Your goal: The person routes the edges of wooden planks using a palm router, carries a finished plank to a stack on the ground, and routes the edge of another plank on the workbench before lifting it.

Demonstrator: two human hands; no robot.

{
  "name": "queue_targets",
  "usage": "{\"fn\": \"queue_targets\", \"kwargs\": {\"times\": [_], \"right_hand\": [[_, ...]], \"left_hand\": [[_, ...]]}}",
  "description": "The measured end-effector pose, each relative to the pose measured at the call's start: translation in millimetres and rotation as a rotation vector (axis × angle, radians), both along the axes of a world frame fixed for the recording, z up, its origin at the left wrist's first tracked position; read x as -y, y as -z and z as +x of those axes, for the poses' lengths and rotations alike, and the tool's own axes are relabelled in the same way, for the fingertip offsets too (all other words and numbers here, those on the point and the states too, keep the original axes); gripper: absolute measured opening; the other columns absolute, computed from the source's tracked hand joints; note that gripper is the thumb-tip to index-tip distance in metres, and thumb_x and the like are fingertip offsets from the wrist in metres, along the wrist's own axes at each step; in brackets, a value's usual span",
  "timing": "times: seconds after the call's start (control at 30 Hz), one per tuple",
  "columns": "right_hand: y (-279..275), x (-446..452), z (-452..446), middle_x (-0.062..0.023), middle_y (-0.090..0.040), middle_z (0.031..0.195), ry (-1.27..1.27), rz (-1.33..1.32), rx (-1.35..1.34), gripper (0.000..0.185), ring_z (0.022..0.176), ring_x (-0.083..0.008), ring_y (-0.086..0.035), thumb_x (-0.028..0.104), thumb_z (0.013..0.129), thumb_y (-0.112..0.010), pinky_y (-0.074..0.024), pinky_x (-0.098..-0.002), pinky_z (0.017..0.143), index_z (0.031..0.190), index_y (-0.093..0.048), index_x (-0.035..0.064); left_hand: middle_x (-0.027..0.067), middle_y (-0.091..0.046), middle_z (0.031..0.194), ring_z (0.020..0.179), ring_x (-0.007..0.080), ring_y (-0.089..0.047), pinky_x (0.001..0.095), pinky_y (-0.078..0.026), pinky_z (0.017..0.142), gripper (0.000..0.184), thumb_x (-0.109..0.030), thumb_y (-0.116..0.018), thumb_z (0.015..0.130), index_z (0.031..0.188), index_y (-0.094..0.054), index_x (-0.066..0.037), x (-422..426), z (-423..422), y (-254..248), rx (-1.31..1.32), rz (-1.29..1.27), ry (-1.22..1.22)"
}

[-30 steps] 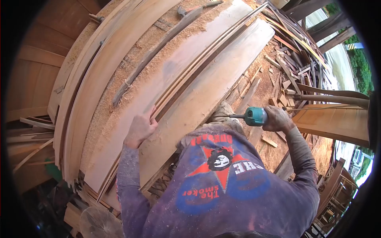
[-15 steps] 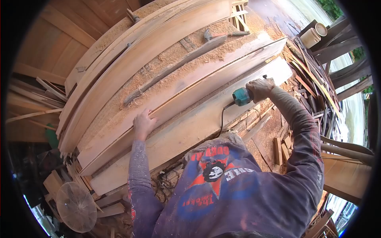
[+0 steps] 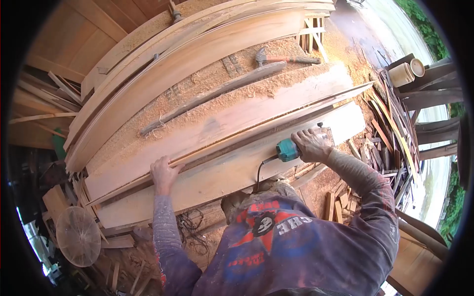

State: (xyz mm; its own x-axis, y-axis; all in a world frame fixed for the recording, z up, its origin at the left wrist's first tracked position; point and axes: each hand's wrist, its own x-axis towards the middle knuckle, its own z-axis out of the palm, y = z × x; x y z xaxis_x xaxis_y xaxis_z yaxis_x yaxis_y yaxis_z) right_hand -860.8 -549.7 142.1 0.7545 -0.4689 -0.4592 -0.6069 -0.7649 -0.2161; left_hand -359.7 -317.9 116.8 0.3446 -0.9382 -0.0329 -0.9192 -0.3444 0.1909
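Observation:
My right hand (image 3: 313, 145) is wrapped round a teal power tool (image 3: 287, 149), which is over the near plank (image 3: 222, 172) toward its right end. A dark cord hangs from the tool's rear. My left hand (image 3: 164, 172) rests on the edge of a narrow board standing on its side (image 3: 266, 123), thumb apart from the fingers. Behind that board lies a wide pale plank (image 3: 207, 129) with wood shavings along its far edge. Whether the tool touches the near plank cannot be made out.
A hammer (image 3: 286, 58) and a long rough wood strip (image 3: 212, 98) lie among shavings beyond the planks. Curved boards (image 3: 187, 56) are stacked farther back. A round fan (image 3: 78, 237) stands at lower left. Scrap wood (image 3: 382, 133) and a pale bucket (image 3: 401, 75) are at right.
The power tool has gone from beside my body to over the near plank, carried by my right hand. The view has turned, and the narrow board now stands more apart from the near plank.

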Motion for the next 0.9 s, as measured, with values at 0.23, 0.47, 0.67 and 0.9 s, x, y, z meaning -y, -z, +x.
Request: {"fn": "queue_targets", "kwargs": {"times": [0.23,0.47,0.67,0.9], "right_hand": [[-44.9,38.9,33.0,-0.0192,-0.074,0.097,-0.001,0.3,-0.181,0.042,0.093,-0.0341,-0.073,0.015,0.071,-0.078,-0.0571,-0.0444,0.082,0.109,-0.068,0.0015],[-32.0,33.2,26.1,-0.0253,-0.064,0.117,-0.08,0.219,-0.157,0.052,0.116,-0.0398,-0.063,0.015,0.068,-0.076,-0.05,-0.0459,0.102,0.117,-0.065,-0.0014],[-3.1,14.4,1.9,-0.0256,-0.06,0.118,-0.037,0.027,0.071,0.058,0.116,-0.0422,-0.06,0.019,0.078,-0.076,-0.0483,-0.0516,0.097,0.128,-0.054,0.0002],[-89.6,49.0,-6.1,-0.0198,-0.059,0.13,0.025,-0.072,0.549,0.068,0.117,-0.0388,-0.06,0.021,0.08,-0.085,-0.0512,-0.0478,0.099,0.136,-0.053,0.0035]], "left_hand": [[0.0086,-0.071,0.087,0.085,0.0319,-0.067,0.0459,-0.046,0.078,0.044,-0.036,-0.093,0.064,0.089,-0.068,-0.01,-12.0,-14.3,-0.1,0.02,-0.108,-0.001],[0.0047,-0.07,0.085,0.084,0.0281,-0.066,0.043,-0.044,0.079,0.042,-0.034,-0.095,0.061,0.086,-0.068,-0.014,-16.5,-16.8,8.5,0.062,-0.125,-0.049],[0.0033,-0.068,0.081,0.083,0.0272,-0.064,0.0418,-0.043,0.079,0.041,-0.031,-0.095,0.059,0.084,-0.067,-0.014,-17.3,-18.3,8.8,0.047,-0.206,-0.042],[0.0032,-0.066,0.084,0.092,0.028,-0.063,0.0425,-0.043,0.09,0.041,-0.03,-0.094,0.059,0.087,-0.069,-0.013,-14.2,-24.4,2.9,0.016,-0.22,-0.111]]}}
